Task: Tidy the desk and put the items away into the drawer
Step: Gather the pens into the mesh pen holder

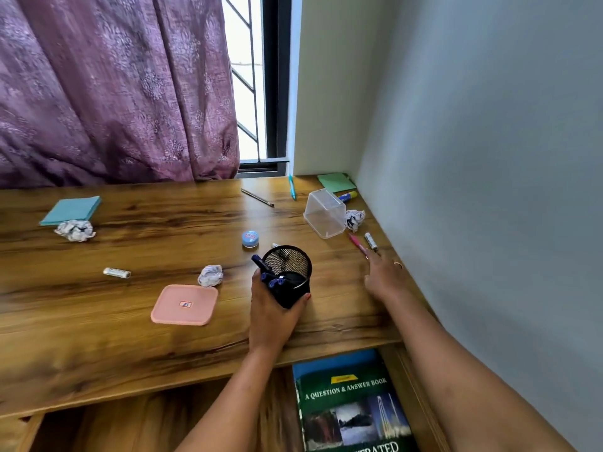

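My left hand (272, 313) grips a black mesh pen holder (288, 275) tilted above the wooden desk (130, 337), with blue pens inside it. My right hand (385, 275) reaches toward the wall with its fingers stretched out, fingertips at the near end of a pink pen (357, 244). A small white tube (371, 241) lies just beside that pen. Below the desk edge the drawer (163, 415) stands open and holds a green book (352, 406).
On the desk lie a pink lid (185, 305), a clear plastic box (324, 213), a blue jar (250, 238), several crumpled papers (75, 230), a teal notepad (71, 210), a green pad (336, 182), a pencil (257, 197), a teal pen (292, 187), a glue stick (347, 196) and another white tube (116, 272). A wall closes the right side.
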Demonstrator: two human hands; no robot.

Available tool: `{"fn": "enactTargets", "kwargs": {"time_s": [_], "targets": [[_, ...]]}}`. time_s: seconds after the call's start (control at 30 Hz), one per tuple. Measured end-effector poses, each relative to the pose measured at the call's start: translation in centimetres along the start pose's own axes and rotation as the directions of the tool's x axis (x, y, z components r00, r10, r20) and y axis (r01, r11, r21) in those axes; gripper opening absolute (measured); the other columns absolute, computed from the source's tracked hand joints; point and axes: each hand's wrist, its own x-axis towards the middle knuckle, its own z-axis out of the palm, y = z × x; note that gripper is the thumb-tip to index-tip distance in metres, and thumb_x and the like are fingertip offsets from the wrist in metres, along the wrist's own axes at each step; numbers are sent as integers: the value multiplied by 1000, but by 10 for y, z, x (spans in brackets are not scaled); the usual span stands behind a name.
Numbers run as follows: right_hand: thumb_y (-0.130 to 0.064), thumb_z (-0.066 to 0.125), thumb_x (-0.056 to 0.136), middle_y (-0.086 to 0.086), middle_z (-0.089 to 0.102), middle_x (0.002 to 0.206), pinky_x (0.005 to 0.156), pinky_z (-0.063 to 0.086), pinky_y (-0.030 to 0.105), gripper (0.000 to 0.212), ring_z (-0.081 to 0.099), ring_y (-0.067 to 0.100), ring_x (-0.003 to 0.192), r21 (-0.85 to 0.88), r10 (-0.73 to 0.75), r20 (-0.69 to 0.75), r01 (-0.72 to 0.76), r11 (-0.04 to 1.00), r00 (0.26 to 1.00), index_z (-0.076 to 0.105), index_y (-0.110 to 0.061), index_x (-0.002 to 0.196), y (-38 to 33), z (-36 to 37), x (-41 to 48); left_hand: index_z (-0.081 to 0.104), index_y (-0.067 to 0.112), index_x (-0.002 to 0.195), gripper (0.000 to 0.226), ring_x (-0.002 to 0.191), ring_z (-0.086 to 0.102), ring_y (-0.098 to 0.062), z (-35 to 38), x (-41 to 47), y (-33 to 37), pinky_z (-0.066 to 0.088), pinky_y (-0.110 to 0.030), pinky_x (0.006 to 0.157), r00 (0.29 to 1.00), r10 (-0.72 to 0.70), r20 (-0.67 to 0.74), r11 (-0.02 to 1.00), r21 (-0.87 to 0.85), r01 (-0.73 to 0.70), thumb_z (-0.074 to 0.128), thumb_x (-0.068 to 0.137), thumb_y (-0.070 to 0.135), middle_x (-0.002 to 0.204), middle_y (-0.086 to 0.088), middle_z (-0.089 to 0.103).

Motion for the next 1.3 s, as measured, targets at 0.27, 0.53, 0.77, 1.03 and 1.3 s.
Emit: {"fn": "enactTargets", "kwargs": {"time_s": [0.27,0.53,0.77,1.03,1.3], "targets": [[-5,41,94,16,58,125,86,48,37,48,59,33,109,-88,-79,-39,75,993,996,42,-21,139,-10,-5,34,36,6,135,88,120,49,-22,3,3,5,32,-16,95,1000,13,-11,999,33,-13,84,66,32,131,-7,48],[-11,55,91,12,63,106,76,53,28,13,62,21,88,393,-120,-179,183,901,976,62,-5,101,-39,-12,15,29,5,140,94,126,45,-25,5,1,7,35,-26,102,1000,-8,0,996,84,8,81,70,37,139,-11,43],[-17,65,87,-13,65,82,66,53,16,11,62,-2,70,494,-541,-268,596,634,797,61,-19,98,-97,-45,-35,31,3,138,90,122,48,-26,6,0,8,34,-19,94,999,-47,15,997,65,46,81,70,35,134,-10,46],[-23,60,84,2,64,104,84,52,39,23,56,19,101,137,-564,-51,565,814,824,64,-31,106,-97,-27,-41,33,10,137,86,114,49,-13,3,2,10,37,-17,87,1000,-26,18,1000,13,25,82,69,29,121,9,44],[-17,57,85,3,64,111,86,49,34,24,53,20,109,97,-582,16,578,810,813,65,-28,106,-106,-36,-44,36,10,134,86,107,48,-7,1,6,7,38,-14,85,1000,-19,9,999,-32,20,84,66,28,117,10,44]]}}
